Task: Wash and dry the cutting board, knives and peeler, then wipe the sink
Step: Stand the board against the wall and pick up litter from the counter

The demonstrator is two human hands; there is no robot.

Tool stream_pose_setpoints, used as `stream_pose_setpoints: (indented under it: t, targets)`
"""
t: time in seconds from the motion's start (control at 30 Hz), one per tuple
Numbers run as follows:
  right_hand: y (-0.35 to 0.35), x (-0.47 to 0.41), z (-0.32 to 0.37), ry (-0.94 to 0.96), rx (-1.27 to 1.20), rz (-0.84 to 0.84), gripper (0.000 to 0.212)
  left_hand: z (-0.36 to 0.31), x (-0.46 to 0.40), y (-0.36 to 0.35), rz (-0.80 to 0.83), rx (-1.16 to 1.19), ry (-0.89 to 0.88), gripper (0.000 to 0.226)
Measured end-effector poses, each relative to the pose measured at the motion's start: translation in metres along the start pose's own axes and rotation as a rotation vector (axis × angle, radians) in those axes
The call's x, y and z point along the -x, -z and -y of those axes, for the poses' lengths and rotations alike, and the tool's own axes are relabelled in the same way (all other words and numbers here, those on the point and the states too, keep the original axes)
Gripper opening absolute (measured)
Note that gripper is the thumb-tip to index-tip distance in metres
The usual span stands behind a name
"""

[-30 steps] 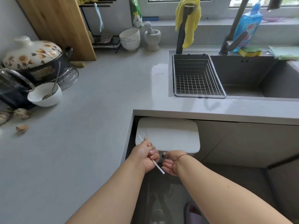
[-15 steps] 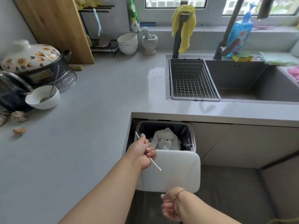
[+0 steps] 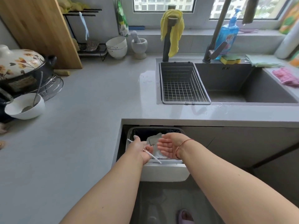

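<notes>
The white lid [image 3: 165, 172] of the trash bin [image 3: 131, 135], shut a second ago, now hangs all the way down at the front. The right hand [image 3: 168, 147] let go of it and came up over the bin, palm open. The left hand [image 3: 142, 149] (it holds a thin white stick [image 3: 155, 158]) moved over the bin too.

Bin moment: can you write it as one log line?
left hand: holds white stick | right hand: open, empty | bin: open
</notes>
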State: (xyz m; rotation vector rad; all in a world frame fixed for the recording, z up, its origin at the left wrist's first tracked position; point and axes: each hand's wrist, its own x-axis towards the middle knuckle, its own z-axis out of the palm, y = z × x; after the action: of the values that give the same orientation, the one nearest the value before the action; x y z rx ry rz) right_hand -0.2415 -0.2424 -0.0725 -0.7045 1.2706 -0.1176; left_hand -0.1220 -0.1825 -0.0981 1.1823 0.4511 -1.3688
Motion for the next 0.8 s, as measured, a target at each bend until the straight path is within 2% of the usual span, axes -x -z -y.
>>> stream_pose_setpoints:
  t: [0.1, 0.2, 0.27, 0.3, 0.37, 0.43, 0.5, 0.57, 0.63, 0.7, 0.77, 0.8]
  targets:
    - [0.006, -0.014, 0.012, 0.147, -0.017, -0.112, 0.032, -0.004, -0.011, -0.006, 0.075, 0.15, 0.067, 0.085]
    - [0.009, -0.022, 0.016, 0.322, 0.178, -0.184, 0.027, -0.009, -0.021, -0.004, 0.127, 0.223, 0.097, 0.11]
    - [0.002, -0.016, 0.01, 0.478, 0.346, -0.069, 0.015, -0.011, -0.024, -0.003, 0.139, 0.282, 0.106, 0.108]
    - [-0.003, -0.013, 0.004, 0.523, 0.415, 0.031, 0.021, -0.012, -0.027, -0.003, 0.142, 0.301, 0.131, 0.107]
    - [-0.011, -0.015, -0.009, 0.518, 0.609, 0.158, 0.031, -0.014, -0.031, -0.002, 0.154, 0.31, 0.185, 0.12]
    - [-0.008, -0.031, -0.013, 0.48, 0.996, 0.121, 0.036, -0.016, -0.034, 0.0, 0.188, 0.296, 0.189, 0.127]
    - [0.0, -0.045, -0.01, 0.486, 1.364, -0.028, 0.043, -0.018, -0.026, -0.001, 0.213, 0.258, 0.19, 0.126]
    - [0.003, -0.046, -0.008, 0.6, 1.331, -0.04, 0.049, -0.018, -0.023, -0.001, 0.223, 0.229, 0.179, 0.121]
    - [-0.005, -0.038, -0.009, 0.739, 1.196, 0.06, 0.051, -0.019, -0.017, -0.002, 0.269, 0.206, 0.199, 0.122]
    - [-0.007, -0.042, -0.01, 0.729, 1.282, 0.119, 0.053, -0.019, -0.014, -0.003, 0.31, 0.184, 0.215, 0.124]
    - [-0.001, -0.047, -0.004, 0.613, 1.513, -0.058, 0.053, -0.019, -0.013, -0.002, 0.311, 0.163, 0.195, 0.121]
    - [0.001, -0.047, -0.001, 0.596, 1.539, -0.134, 0.054, -0.02, -0.013, -0.001, 0.321, 0.15, 0.185, 0.12]
